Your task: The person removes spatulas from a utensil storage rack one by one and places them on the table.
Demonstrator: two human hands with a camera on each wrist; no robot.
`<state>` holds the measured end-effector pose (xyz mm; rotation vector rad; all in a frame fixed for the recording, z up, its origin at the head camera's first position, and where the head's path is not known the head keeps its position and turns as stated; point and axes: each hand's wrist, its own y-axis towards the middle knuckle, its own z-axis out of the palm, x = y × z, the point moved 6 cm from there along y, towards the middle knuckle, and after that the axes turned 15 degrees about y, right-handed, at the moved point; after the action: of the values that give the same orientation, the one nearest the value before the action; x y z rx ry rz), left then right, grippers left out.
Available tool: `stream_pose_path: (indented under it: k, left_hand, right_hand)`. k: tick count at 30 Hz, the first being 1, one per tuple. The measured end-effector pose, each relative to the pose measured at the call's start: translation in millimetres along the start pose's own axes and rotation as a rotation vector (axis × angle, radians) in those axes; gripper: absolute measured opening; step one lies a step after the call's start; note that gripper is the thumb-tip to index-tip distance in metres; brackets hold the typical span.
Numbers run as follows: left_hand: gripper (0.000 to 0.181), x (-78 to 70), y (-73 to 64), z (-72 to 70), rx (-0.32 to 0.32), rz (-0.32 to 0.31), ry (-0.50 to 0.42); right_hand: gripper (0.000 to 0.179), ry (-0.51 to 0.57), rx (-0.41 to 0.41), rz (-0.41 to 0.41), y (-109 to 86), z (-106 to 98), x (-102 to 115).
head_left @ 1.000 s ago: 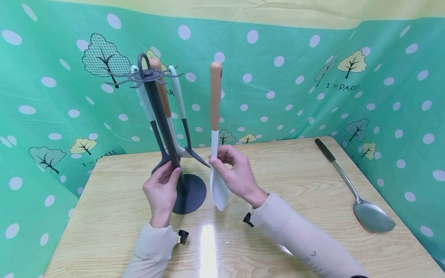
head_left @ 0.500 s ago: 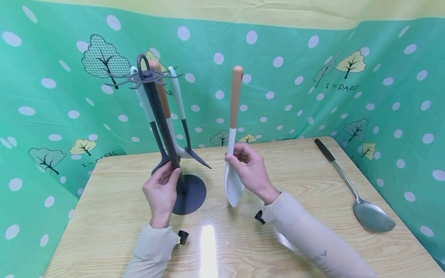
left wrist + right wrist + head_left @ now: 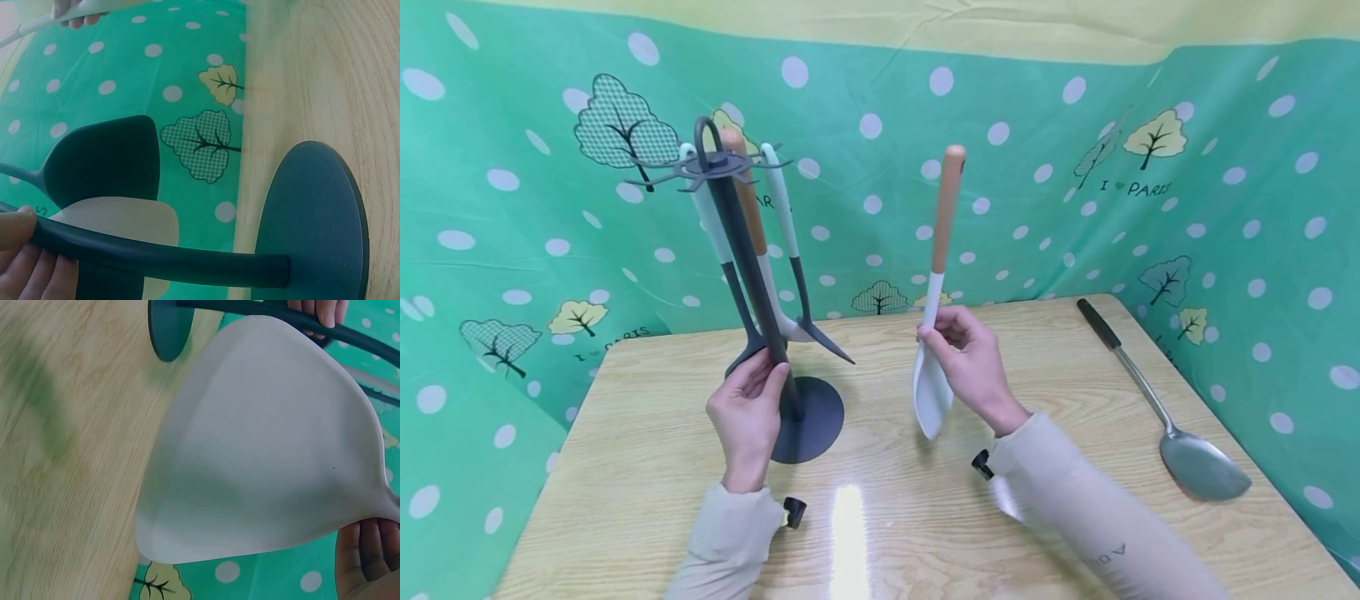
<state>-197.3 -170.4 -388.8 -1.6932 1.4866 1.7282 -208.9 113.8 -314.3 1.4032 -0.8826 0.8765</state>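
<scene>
My left hand (image 3: 747, 421) grips the dark post (image 3: 747, 250) of a standing utensil rack, low down above its round base (image 3: 312, 219). Three utensils hang from the rack: two with pale mint handles (image 3: 782, 200) and dark lower ends, and one white with a wooden handle (image 3: 751, 208). To the right of the rack, my right hand (image 3: 976, 367) pinches a white spatula with a wooden handle (image 3: 947, 212) at its neck. The spatula is nearly upright, handle up and leaning slightly right. Its broad white blade (image 3: 262, 444) fills much of the right wrist view.
A metal wok spatula (image 3: 1202, 467) with a black handle lies near the right side of the wooden table (image 3: 625, 492). Green dotted cloth (image 3: 1037, 175) stands behind the table and along both sides.
My right hand has carried the white spatula rightward, away from the rack, and its handle now leans slightly right. My left hand has stayed on the post.
</scene>
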Motion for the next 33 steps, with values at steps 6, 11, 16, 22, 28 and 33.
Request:
stream_pose_path:
  k: [6,11,16,22,28,33]
  left_hand:
    - [0.030,0.7,0.6,0.3,0.000,-0.001,-0.001]
    - [0.030,0.9,0.8,-0.1,-0.003,0.006,-0.003]
    - [0.030,0.5,0.2,-0.8,-0.001,0.012,-0.009]
    - [0.029,-1.5,0.7,-0.5,0.001,0.020,-0.007]
    - [0.028,-18.9,-1.5,-3.8,0.001,0.020,0.003]
    - [0.029,-11.9,-1.2,-2.4,0.005,0.010,0.006]
  right_hand:
    - [0.016,-0.013,-0.045,0.018,1.2,-15,-3]
    - [0.016,-0.050,-0.064,0.017,1.2,-25,-5]
    - [0.015,-0.059,-0.073,0.029,-0.1,-35,-9]
    - [0.016,-0.063,-0.104,0.049,-2.0,-47,-14]
    - [0.018,-0.092,-0.136,0.066,-4.9,-56,-16]
    - [0.020,-0.123,-0.143,0.069,-4.5,-64,-17]
